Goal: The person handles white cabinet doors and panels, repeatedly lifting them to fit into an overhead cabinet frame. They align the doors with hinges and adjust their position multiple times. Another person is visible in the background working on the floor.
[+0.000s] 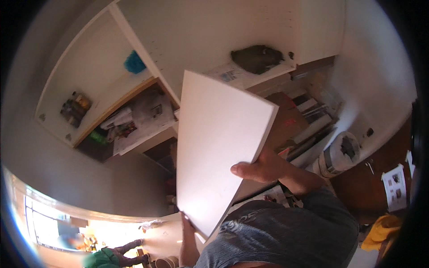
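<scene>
Head view: from my end I've got a flat white rectangular panel [219, 147] held up at a tilt, in front of an open pale wooden cabinet [196, 31]. The right hand [263, 167] grips its right edge, thumb on the face, probably so it can't swing. The left hand [187, 225] touches the lower left edge, likely steadying it, but can't tell how tightly it's closed.

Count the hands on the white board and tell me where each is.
2: the right hand grips the right edge of the white board; the left hand is at its lower left corner, partly hidden. No other hand shows on it.
</scene>
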The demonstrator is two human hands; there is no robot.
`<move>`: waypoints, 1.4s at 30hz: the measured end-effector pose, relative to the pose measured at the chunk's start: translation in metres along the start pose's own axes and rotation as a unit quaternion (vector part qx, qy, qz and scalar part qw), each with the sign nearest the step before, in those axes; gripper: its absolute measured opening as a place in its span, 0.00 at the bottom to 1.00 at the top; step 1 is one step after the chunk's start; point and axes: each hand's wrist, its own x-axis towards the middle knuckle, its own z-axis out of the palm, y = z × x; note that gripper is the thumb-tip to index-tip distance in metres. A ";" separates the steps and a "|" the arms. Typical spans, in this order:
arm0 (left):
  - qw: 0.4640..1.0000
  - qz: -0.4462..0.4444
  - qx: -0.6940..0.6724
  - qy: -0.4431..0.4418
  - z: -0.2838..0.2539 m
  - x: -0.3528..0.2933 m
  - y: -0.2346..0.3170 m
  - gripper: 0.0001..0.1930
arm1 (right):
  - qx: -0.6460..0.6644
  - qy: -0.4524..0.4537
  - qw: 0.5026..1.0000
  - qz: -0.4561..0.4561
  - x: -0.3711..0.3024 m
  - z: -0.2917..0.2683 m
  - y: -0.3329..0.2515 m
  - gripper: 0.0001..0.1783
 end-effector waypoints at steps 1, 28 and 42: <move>1.000 -0.014 -0.002 0.000 0.012 0.006 -0.007 0.48 | -0.021 -0.004 1.000 -0.004 0.002 0.006 -0.006 0.19; 0.996 -0.088 0.022 -0.022 -0.025 0.042 -0.034 0.44 | 0.022 0.082 0.995 0.053 -0.052 0.033 0.021 0.24; 0.994 0.104 0.003 0.021 0.067 0.059 0.047 0.36 | 0.233 0.368 0.894 0.102 -0.121 -0.082 0.043 0.23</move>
